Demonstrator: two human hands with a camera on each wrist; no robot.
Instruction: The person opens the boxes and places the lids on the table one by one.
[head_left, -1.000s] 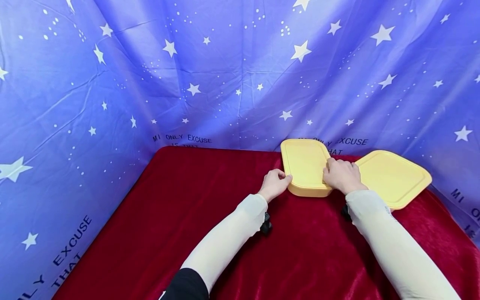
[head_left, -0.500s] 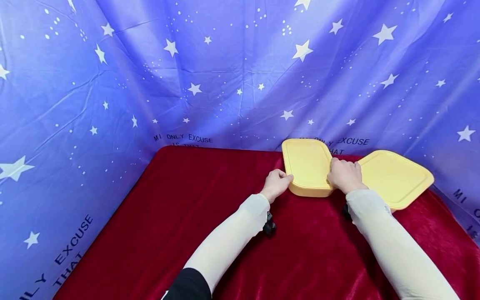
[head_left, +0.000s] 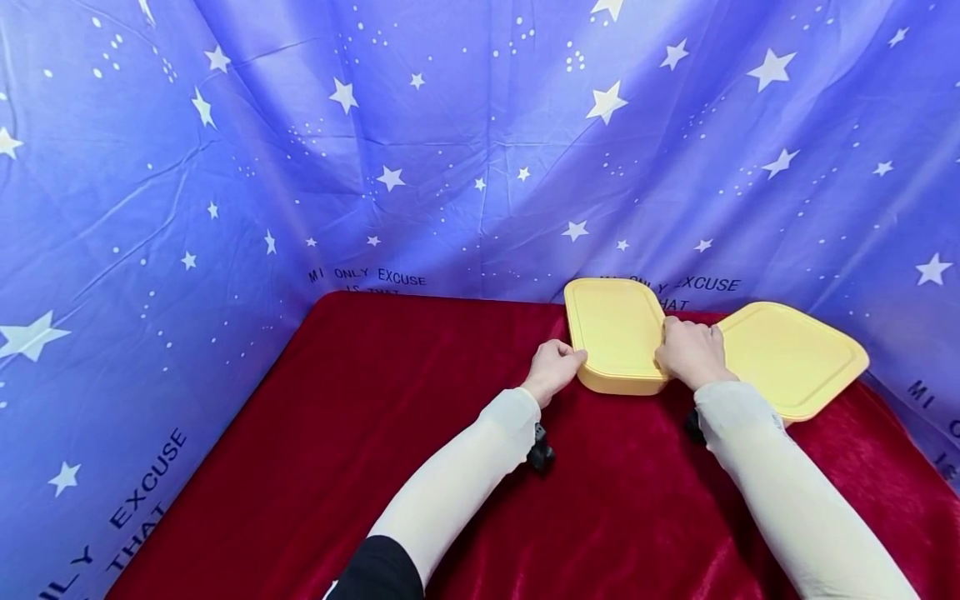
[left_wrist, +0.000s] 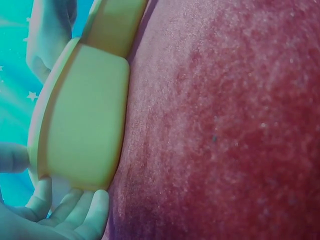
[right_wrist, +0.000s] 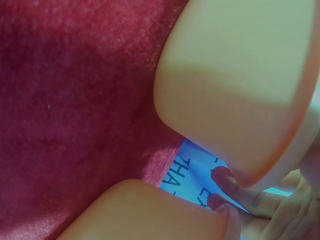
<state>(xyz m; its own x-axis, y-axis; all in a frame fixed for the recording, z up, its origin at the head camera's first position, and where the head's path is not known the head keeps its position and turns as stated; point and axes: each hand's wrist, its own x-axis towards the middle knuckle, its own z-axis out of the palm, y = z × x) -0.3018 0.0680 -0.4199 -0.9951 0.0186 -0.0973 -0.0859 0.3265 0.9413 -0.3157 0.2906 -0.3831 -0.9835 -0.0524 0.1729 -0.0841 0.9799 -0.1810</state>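
Note:
Two yellow lidded food containers stand at the far right of the table. My left hand (head_left: 552, 369) holds the near left corner of the left container (head_left: 611, 329), thumb at the lid's edge. In the left wrist view its fingers (left_wrist: 95, 212) lie against the container's side wall. My right hand (head_left: 692, 350) grips the left container's right lid edge, in the gap beside the right container (head_left: 795, 358). In the right wrist view, fingertips (right_wrist: 222, 177) sit right at the lid's rim. Both lids lie flat on top. My right hand hides part of the gap.
Dark red velvet cloth (head_left: 360, 417) covers the table. Behind and beside it hangs a blue curtain (head_left: 450, 125) with white stars and printed words, close to the containers' far edges.
My right hand has shifted slightly right along the left container's edge. The left hand keeps its hold, and both containers stay in place; the head view has drifted a little.

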